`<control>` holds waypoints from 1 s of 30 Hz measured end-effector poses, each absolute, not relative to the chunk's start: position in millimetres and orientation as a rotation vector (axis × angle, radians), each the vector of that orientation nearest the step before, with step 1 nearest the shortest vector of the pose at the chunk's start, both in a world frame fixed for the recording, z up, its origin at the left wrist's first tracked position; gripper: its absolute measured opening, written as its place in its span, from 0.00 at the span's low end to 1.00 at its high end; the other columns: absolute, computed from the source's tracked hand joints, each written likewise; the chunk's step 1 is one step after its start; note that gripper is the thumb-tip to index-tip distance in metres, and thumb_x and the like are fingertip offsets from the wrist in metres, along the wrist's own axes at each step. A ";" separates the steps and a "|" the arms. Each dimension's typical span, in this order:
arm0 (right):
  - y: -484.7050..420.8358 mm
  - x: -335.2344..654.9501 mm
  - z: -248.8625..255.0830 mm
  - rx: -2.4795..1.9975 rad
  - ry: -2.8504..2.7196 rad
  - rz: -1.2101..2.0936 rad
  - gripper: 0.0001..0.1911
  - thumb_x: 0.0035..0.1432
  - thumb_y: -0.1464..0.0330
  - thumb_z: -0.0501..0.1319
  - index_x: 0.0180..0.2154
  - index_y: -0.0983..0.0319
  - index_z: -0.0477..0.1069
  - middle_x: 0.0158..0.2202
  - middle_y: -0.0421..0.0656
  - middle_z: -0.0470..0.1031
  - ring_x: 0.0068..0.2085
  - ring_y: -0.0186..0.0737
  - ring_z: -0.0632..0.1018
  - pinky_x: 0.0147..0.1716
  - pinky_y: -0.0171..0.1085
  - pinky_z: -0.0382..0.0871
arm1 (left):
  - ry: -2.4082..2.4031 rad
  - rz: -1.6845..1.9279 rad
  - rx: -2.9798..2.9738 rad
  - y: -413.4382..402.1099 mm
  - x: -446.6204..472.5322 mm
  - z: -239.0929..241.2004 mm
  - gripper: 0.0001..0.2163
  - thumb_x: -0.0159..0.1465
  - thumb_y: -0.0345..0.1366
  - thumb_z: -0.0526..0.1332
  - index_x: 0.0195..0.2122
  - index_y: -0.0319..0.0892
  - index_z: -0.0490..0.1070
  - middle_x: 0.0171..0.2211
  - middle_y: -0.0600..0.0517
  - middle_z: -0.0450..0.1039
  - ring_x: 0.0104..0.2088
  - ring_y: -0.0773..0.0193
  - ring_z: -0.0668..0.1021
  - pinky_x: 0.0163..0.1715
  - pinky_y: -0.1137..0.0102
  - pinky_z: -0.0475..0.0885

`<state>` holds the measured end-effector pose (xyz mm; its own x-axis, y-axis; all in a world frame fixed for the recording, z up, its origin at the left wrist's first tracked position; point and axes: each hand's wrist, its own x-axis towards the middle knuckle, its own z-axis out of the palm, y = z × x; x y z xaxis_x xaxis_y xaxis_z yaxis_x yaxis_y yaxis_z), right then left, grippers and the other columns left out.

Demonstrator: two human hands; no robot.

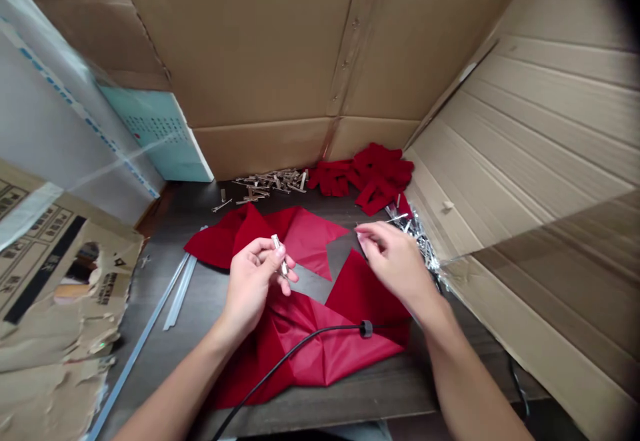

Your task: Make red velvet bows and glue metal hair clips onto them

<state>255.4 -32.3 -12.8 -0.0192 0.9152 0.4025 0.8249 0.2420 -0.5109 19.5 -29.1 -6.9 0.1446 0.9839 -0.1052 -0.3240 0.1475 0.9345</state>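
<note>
Crimson velvet cloth [325, 354] is lying at six o'clock. At four, the right hand [387, 254] is hovering, grip unclear. At eight, the left hand [253, 278] is pinching a slim silver metal clip [276, 241]; this handling step is seemingly calling for steadiness.

Head-worn view, facing forward and down

A slim silvery clip [275, 241] (partly covered at its middle) sits tilted in the left hand [257, 274], upper end toward eleven o'clock, lower toward five.
</note>
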 end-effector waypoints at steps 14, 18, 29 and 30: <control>-14.9 325.9 -45.0 -1.551 -1.930 0.194 0.11 0.49 0.74 0.57 0.37 0.63 0.69 0.38 0.48 0.71 0.37 0.45 0.73 0.36 0.41 0.64 | 0.911 1.114 0.996 -26.9 20.3 -19.3 0.18 0.48 0.32 0.73 0.40 0.34 0.74 0.31 0.48 0.77 0.28 0.67 0.78 0.30 0.73 0.75; -6.9 288.1 -33.2 -1.231 -1.319 0.757 0.07 0.53 0.68 0.57 0.37 0.60 0.64 0.32 0.40 0.69 0.26 0.34 0.69 0.26 0.37 0.63 | 0.985 1.131 1.018 -25.9 18.0 -18.0 0.23 0.42 0.28 0.75 0.41 0.34 0.75 0.35 0.45 0.79 0.34 0.67 0.78 0.34 0.75 0.75; -37.9 197.5 -24.7 -0.748 -0.801 1.622 0.15 0.46 0.67 0.71 0.33 0.62 0.67 0.31 0.40 0.74 0.28 0.34 0.75 0.24 0.33 0.67 | 0.690 0.966 1.020 -36.9 33.5 -17.2 0.15 0.54 0.29 0.70 0.41 0.35 0.69 0.31 0.46 0.78 0.27 0.59 0.82 0.27 0.68 0.77; -39.1 196.4 -24.7 -0.751 -0.782 1.639 0.15 0.46 0.67 0.71 0.33 0.62 0.67 0.31 0.39 0.74 0.26 0.33 0.74 0.22 0.32 0.66 | 0.673 0.954 1.008 -38.0 35.3 -17.8 0.14 0.55 0.30 0.69 0.40 0.36 0.68 0.30 0.46 0.78 0.27 0.58 0.82 0.27 0.68 0.77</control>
<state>196.4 -39.1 -24.7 -0.1820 0.9805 -0.0737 -0.5598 -0.1650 -0.8121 35.3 -38.0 -17.8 0.4434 0.8953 -0.0433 -0.3409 0.2131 0.9156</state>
